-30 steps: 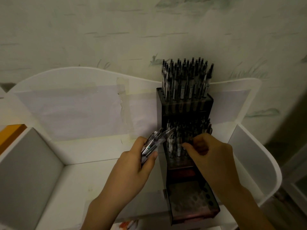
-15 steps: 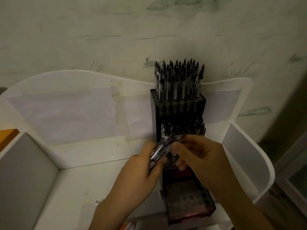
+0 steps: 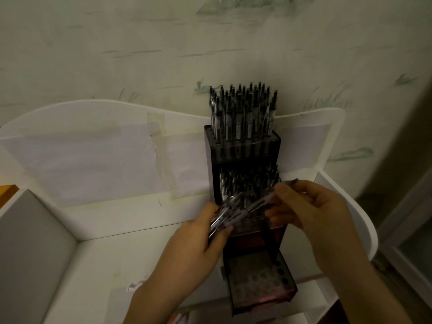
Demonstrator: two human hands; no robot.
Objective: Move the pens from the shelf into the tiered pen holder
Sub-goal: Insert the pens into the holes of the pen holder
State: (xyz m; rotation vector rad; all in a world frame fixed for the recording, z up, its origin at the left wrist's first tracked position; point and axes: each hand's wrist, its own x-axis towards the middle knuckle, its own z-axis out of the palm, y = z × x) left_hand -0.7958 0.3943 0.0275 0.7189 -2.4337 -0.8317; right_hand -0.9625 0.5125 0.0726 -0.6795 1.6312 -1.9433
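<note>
**Pens in both hands before a dark tiered holder**

On the white shelf (image 3: 98,258), far left, we see a grey side panel and a sliver of something orange (image 3: 7,191) past its edge. Sheets of pale paper (image 3: 93,169) are taped across the shelf's curved back wall.

Moving right, our left hand (image 3: 194,244) grips a small bundle of pens (image 3: 225,216), fingers and thumb curled round them. These pens have clear, glinting barrels with dark tips and a hint of teal banding; they fan upward and to the right, just in front of the holder's middle tier.

Next comes the tiered pen holder (image 3: 243,146), a dark, stepped block standing against the shelf's back wall. Its top tier is packed with upright pens (image 3: 243,111), clear-bodied with black clicker ends. The middle tier is also crowded with pens, though dim light blurs them. The lowest tier (image 3: 259,281), nearest us, shows rows of round holes; we cannot tell whether any pen stands in it.

Further right, our right hand (image 3: 313,213) pinches a single pen (image 3: 261,202) between thumb and fingertips, the pen lying slanted across the front of the middle tier, its far end close to the bundle.
</note>
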